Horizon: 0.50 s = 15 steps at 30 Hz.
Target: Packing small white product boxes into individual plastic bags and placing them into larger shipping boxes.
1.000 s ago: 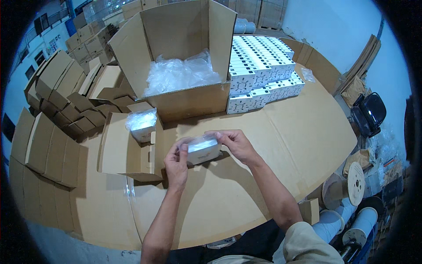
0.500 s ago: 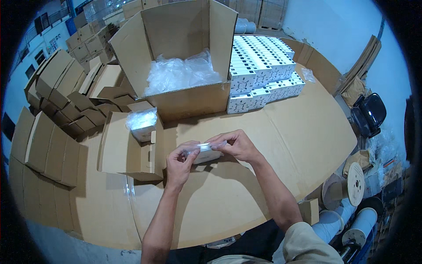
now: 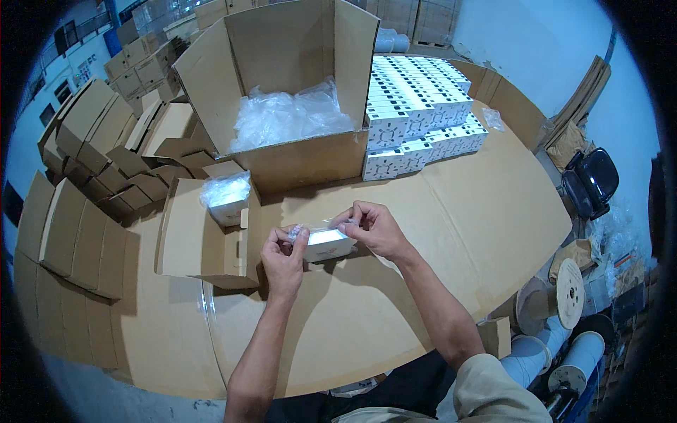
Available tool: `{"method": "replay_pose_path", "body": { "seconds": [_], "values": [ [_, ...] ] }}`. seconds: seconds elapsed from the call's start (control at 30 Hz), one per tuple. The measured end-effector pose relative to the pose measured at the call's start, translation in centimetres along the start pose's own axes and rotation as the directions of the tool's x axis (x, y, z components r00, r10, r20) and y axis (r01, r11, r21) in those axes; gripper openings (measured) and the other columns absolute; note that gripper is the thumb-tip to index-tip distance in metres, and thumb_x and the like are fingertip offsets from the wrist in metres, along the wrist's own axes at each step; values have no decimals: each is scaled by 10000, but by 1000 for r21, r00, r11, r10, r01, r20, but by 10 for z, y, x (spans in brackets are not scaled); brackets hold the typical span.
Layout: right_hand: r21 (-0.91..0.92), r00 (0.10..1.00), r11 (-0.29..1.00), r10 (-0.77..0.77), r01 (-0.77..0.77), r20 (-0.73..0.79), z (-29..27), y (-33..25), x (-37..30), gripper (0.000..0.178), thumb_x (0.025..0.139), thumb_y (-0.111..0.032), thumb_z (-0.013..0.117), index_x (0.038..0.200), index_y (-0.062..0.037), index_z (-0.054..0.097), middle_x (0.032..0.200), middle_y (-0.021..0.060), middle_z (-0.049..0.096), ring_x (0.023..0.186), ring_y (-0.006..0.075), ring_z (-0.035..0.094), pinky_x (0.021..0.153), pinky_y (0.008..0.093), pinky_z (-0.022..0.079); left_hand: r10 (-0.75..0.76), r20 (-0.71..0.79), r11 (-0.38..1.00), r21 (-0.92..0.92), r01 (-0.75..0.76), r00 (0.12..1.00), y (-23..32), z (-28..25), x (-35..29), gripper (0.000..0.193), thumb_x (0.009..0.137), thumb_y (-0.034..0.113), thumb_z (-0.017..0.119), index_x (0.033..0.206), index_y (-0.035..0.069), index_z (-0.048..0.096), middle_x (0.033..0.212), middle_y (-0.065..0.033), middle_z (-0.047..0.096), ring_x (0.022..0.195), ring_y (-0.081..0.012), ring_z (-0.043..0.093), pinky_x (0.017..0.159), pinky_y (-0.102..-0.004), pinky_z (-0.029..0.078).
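Observation:
A small white box (image 3: 328, 247) stands on the cardboard-covered table between my hands, a clear plastic bag (image 3: 319, 224) around its upper part. My left hand (image 3: 283, 261) pinches the bag at the box's left end, thumb on top. At the right end, my right hand (image 3: 372, 229) pinches the plastic between thumb and fingers. Just left of my left hand is an open brown carton (image 3: 187, 243). Inside it, toward the back, sits another white box (image 3: 229, 209) wrapped in clear plastic.
Behind my hands stands a large open carton (image 3: 303, 161) filled with clear plastic bags (image 3: 289, 116). Stacked white printed boxes (image 3: 416, 116) are to its right. Folded brown cartons (image 3: 74, 240) line the left side. Cable spools (image 3: 570, 292) and a black chair (image 3: 592, 180) are beyond the right edge.
My hands have moved slightly apart, drawing the plastic at both ends. More of the white box's front and top shows now.

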State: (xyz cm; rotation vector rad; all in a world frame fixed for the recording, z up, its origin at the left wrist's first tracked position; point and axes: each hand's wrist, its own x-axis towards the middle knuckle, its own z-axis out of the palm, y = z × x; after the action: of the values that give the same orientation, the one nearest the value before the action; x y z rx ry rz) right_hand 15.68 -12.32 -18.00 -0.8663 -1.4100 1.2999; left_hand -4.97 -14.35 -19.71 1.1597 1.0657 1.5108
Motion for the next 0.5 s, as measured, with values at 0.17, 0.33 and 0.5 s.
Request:
{"method": "replay_pose_path", "body": {
  "seconds": [0.17,0.33,0.5],
  "values": [
    [64,998,997,44,-41,-38,3,0,1,136,905,-37,693,841,-19,574,1150,149,695,1015,172,658,870,328,532,-51,-11,997,49,52,999,-3,-4,1,277,925,144,754,797,80,517,786,16,594,698,-29,478,614,-213,396],
    [66,989,992,-116,110,94,-13,-22,-6,220,874,-33,715,1093,-39,732,1362,130,599,1156,217,618,959,345,510,-48,-47,999,21,49,998,-2,3,0,286,919,161,763,794,92,516,733,48,536,661,-23,432,575,-213,346],
    [-202,943,957,-144,211,300,-17,-22,-4,261,847,-75,754,1107,-81,780,1302,131,661,1165,221,626,992,336,500,-95,-68,995,14,97,993,0,1,0,290,918,169,765,793,93,515,716,53,526,650,-21,427,560,-214,336]
  ]
}}
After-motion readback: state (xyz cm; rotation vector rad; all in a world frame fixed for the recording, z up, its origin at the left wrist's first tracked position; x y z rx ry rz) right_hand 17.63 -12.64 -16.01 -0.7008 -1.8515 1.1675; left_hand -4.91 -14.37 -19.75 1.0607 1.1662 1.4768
